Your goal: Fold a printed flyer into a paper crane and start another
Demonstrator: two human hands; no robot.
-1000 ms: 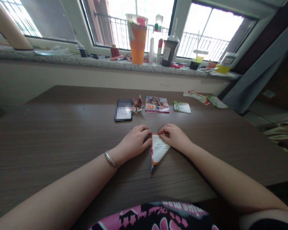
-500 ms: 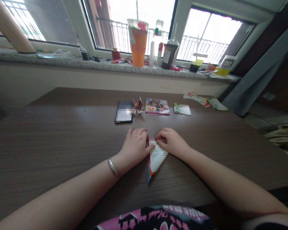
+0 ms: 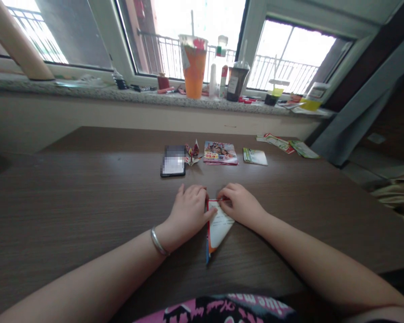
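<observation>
A folded triangle of printed paper (image 3: pixel 217 229) lies on the brown wooden table (image 3: pixel 87 202), its point toward me. My left hand (image 3: pixel 188 211), with a silver bangle on the wrist, rests on the paper's left edge, fingers curled and the thumb pressing the paper. My right hand (image 3: pixel 239 204) pinches the top edge of the same paper with curled fingers.
Beyond my hands lie a black phone (image 3: pixel 173 165), a small folded paper crane (image 3: pixel 192 154), a colourful leaflet stack (image 3: pixel 220 153), a green card (image 3: pixel 255 156) and more leaflets (image 3: pixel 283 143). The window sill (image 3: pixel 87 92) holds an orange cup (image 3: pixel 193 67), a dark drink cup (image 3: pixel 237 78) and bottles.
The view has tilted so everything sits lower in the frame. My left fingers have spread a little over the paper's edge; the paper stays pressed on the table.
</observation>
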